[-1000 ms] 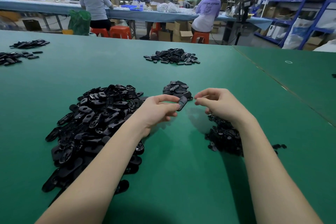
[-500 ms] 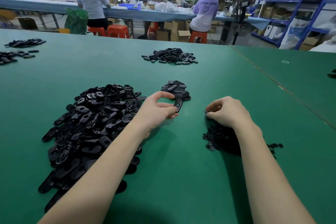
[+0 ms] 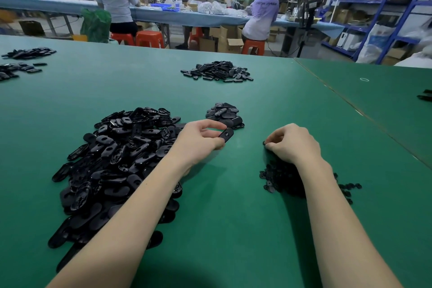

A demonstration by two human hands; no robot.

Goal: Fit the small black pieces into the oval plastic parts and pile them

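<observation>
The left hand (image 3: pixel 198 140) pinches one oval part (image 3: pixel 226 135) beside the small stack (image 3: pixel 225 114), while the right hand (image 3: pixel 293 144), fingers curled, pinches a small black piece (image 3: pixel 264 143) over its pile (image 3: pixel 284 179).

Our right hand (image 3: pixel 295 143) curled over something too small to identify, our forearm hiding much of the small black pieces (image 3: pixel 280 177), our left forearm covering part of the oval-part heap (image 3: pixel 112 161), another pile (image 3: pixel 425 95) cut by the right edge
</observation>
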